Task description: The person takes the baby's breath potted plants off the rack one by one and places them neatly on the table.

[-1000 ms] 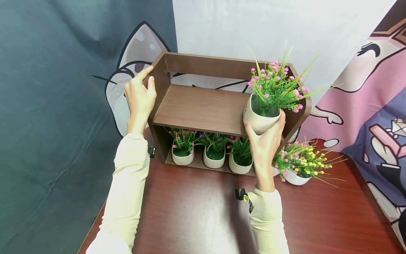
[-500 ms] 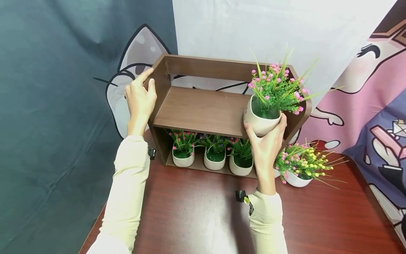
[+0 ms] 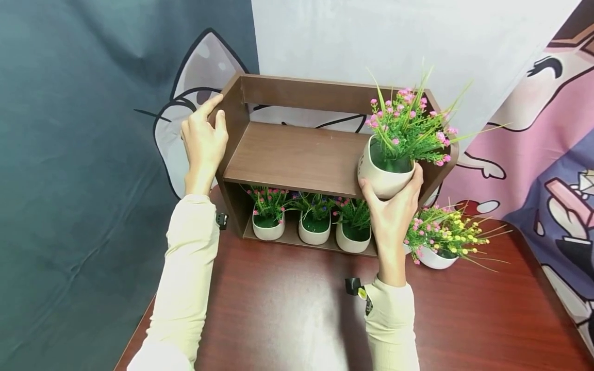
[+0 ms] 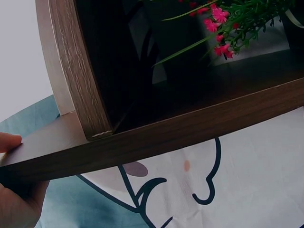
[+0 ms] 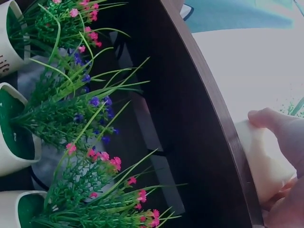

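A brown two-tier wooden shelf [image 3: 297, 154] stands on the table. At its left end my left hand [image 3: 204, 136] grips the side panel, thumb on the inner face and fingers on the outer; the left wrist view shows the panel's edge between them. My right hand [image 3: 394, 206] holds a white potted plant [image 3: 385, 178] with pink flowers and long grass at the right end of the upper board. Thumb and fingers lie around the pot's front and right side. Whether the pot's base touches the board cannot be told. The right wrist view shows the pot [image 5: 266, 159] above the board's edge.
Three white potted plants stand on the lower tier: a left one [image 3: 268, 229], a middle one [image 3: 315, 232] and a right one [image 3: 353, 239]. On the table right of the shelf is a yellow-flowered pot [image 3: 438, 259] beside another pink-flowered plant [image 3: 419, 234]. Printed fabric hangs behind.
My right hand and the potted plant have shifted very slightly to the right. My left hand keeps its grip on the shelf's side panel.
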The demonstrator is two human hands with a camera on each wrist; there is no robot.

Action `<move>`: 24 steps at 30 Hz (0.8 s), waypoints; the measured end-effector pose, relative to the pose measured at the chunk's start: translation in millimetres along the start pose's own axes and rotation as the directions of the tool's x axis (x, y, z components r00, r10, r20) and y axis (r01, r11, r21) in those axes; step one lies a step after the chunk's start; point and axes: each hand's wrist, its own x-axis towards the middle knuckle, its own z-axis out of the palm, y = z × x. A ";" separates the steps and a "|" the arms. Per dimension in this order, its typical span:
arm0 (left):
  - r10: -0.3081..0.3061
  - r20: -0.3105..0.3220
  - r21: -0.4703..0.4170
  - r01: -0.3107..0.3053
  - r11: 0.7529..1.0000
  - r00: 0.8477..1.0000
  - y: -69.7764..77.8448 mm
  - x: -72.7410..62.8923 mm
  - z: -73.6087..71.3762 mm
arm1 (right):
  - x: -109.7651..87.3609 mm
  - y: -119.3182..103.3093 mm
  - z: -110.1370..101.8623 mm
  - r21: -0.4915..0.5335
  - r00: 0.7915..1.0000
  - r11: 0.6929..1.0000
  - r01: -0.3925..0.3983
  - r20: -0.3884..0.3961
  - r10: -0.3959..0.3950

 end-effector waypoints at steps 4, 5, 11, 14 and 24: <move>0.000 0.001 -0.001 0.000 1.000 1.000 -4.3 -3.4 -1.7 | -2.6 -0.5 0.3 -0.006 1.000 1.000 0.007 0.009 -0.007; -0.003 -0.003 0.002 0.003 1.000 1.000 -5.7 -3.8 -3.0 | -3.6 -1.1 0.8 -0.003 1.000 1.000 0.012 0.013 -0.012; -0.010 -0.031 0.022 0.010 1.000 0.999 -14.1 -0.4 -11.8 | -9.5 -6.7 5.1 0.008 0.999 0.999 0.037 0.021 -0.037; -0.010 -0.031 0.026 0.011 1.000 0.999 -17.4 0.2 -14.4 | -10.8 -8.5 6.0 0.020 0.999 0.999 0.044 0.024 -0.044; 0.001 -0.031 0.042 0.000 0.999 1.000 -15.3 -0.3 -15.9 | -13.9 -10.3 3.5 0.001 0.999 0.999 0.033 0.023 -0.033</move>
